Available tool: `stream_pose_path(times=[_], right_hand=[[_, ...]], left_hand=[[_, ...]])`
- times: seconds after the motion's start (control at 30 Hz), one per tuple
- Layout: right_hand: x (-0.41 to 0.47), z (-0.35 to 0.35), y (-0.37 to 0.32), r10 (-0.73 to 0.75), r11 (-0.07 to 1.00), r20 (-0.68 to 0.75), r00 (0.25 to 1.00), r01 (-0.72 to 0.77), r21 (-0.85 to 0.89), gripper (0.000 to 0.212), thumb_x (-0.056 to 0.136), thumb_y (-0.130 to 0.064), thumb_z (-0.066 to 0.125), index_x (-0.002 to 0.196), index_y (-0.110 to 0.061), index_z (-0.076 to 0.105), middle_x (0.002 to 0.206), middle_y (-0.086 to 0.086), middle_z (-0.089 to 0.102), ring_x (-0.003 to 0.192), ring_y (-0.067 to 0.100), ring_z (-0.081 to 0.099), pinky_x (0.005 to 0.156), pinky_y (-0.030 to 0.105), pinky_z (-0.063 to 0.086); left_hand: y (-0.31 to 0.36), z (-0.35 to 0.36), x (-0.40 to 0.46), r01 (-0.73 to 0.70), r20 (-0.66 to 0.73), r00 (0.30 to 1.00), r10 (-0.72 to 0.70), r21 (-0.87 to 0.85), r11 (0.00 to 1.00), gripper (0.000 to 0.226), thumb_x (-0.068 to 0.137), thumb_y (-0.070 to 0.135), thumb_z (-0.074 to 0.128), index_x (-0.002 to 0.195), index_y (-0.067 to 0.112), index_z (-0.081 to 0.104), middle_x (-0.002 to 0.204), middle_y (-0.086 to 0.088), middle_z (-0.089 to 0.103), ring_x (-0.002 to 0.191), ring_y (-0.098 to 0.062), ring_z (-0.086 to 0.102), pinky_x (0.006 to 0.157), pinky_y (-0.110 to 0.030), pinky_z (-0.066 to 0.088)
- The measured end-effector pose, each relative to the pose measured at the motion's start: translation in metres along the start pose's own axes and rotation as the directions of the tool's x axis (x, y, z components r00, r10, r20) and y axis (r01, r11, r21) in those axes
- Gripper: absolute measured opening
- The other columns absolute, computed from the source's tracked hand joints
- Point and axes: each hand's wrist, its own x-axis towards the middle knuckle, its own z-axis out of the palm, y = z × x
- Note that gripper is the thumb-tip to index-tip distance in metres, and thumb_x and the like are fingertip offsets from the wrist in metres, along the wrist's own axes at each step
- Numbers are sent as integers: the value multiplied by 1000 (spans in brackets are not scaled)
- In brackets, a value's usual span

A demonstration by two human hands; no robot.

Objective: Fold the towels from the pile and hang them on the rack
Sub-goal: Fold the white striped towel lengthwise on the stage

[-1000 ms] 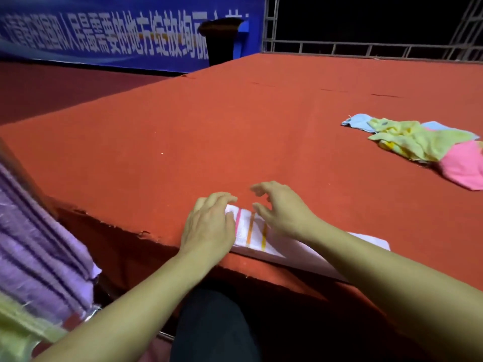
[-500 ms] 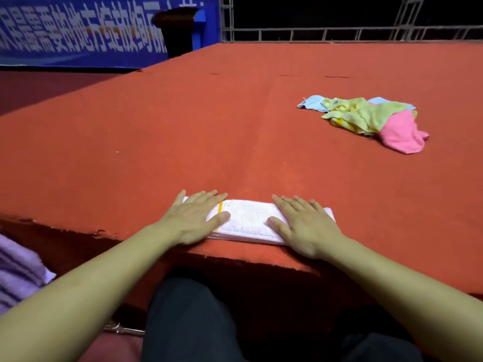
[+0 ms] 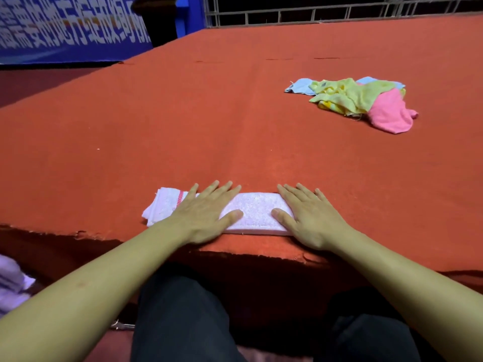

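A white towel [image 3: 254, 211] with a pink stripe lies folded into a narrow strip at the near edge of the red carpeted platform [image 3: 183, 126]. My left hand [image 3: 206, 215] lies flat on its left half, fingers straight. My right hand [image 3: 308, 215] presses flat on its right end. Both thumbs point inward across the towel. The pile of towels [image 3: 358, 100], blue, yellow and pink, sits crumpled at the far right of the platform.
A purple towel [image 3: 10, 283] hangs at the lower left, below the platform edge. My dark trousers [image 3: 183, 322] fill the bottom centre. A blue banner [image 3: 65, 27] and a metal railing [image 3: 313, 14] stand beyond the platform.
The towel went from a half-folded sheet to a narrow strip. Both hands then flattened on it and slid apart, the left end with the pink stripe now uncovered.
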Motion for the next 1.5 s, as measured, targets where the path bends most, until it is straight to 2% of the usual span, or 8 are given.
stream_pose_path(times=[0.2, 0.33, 0.43, 0.53, 0.67, 0.8, 1.2, 1.5], right_hand=[[-2, -1, 1, -11, 998, -27, 1000, 12, 56, 73, 94, -68, 16, 157, -32, 9, 164, -10, 11, 151, 13, 3, 122, 48, 1], [-3, -13, 8, 8, 920, -50, 999, 12, 392, 56, 102, -53, 28, 153, -31, 28, 160, -10, 25, 149, 12, 17, 122, 49, 5], [0, -26, 24, 108, 809, -209, 972, 36, 587, 42, 103, -25, 41, 145, -25, 45, 147, -5, 48, 137, 15, 42, 117, 41, 28], [-1, -31, 46, 170, 872, -222, 960, -42, 488, 57, 89, -3, 42, 140, -29, 47, 128, -9, 62, 123, 19, 54, 106, 48, 39], [-10, -29, 64, 218, 907, -167, 962, -136, 399, 58, 89, -6, 46, 139, -36, 43, 113, -20, 63, 118, 15, 57, 104, 41, 33], [-20, -21, 74, 206, 926, -202, 957, -124, 357, 58, 90, -9, 51, 139, -40, 42, 111, -21, 64, 119, 13, 55, 95, 34, 25], [-19, -17, 72, 210, 914, -253, 945, -98, 394, 62, 88, -17, 61, 142, -36, 37, 94, -23, 61, 109, 12, 55, 90, 34, 27], [-14, -14, 67, 194, 890, -286, 938, -46, 454, 58, 89, -23, 64, 141, -34, 40, 98, -21, 65, 96, 8, 61, 97, 40, 36]], left_hand=[[3, -3, 1, 4, 14, 1000, -4, 2, 1000, 74, 86, 73, 4, 152, 44, -12, 163, 16, -11, 150, -8, -11, 121, -49, -6], [10, -14, 5, -41, -10, 999, 41, 8, 999, 81, 83, 78, 2, 155, 40, 7, 164, 14, 2, 151, -9, -3, 121, -49, -5], [38, -29, 18, -125, -142, 983, 119, -34, 992, 71, 87, 68, 16, 148, 38, 31, 156, 12, 31, 146, -13, 22, 122, -47, 8], [78, -36, 40, -194, -155, 972, 178, -96, 976, 51, 96, 46, 40, 145, 34, 37, 149, 7, 43, 135, -20, 41, 114, -45, 28], [120, -43, 71, -218, -93, 975, 202, -221, 951, 48, 100, 31, 49, 146, 28, 37, 140, 6, 54, 127, -20, 50, 105, -34, 38], [141, -44, 89, -195, -19, 980, 196, -251, 948, 48, 100, 34, 50, 145, 22, 39, 137, 0, 57, 123, -20, 53, 95, -24, 36], [150, -53, 95, -126, -18, 992, 125, -219, 968, 56, 99, 46, 49, 146, 19, 36, 137, -8, 54, 128, -26, 48, 101, -32, 37], [135, -51, 87, -173, -95, 985, 144, -495, 852, 49, 95, 28, 60, 140, 23, 44, 100, 9, 65, 96, -13, 60, 81, -25, 43]])
